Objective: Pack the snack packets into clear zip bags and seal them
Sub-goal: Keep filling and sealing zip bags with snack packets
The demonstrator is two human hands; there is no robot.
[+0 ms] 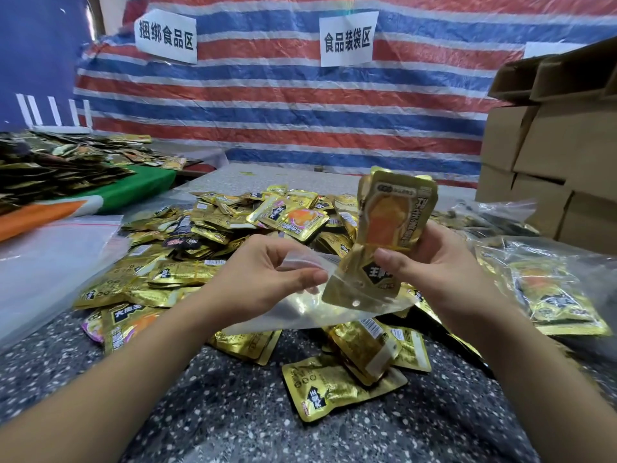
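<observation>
The left hand point(267, 279) pinches the open mouth of a clear zip bag point(320, 312) between thumb and fingers. At three o'clock from it, the right hand point(444, 265) curls its fingers round a banded bundle of gold snack packets point(390, 228), lower end inside the bag's mouth. Loose packets point(233, 225) heap at twelve o'clock on the speckled table point(233, 412).

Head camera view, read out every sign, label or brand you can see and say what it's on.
"捆绑食品区": left paper sign on the striped tarp.
"食品装袋区": middle paper sign on the tarp.
"大童王", roughly: loose packet.
Held bundle print, barcodes: too blurred.
Right sign: cut off.
</observation>
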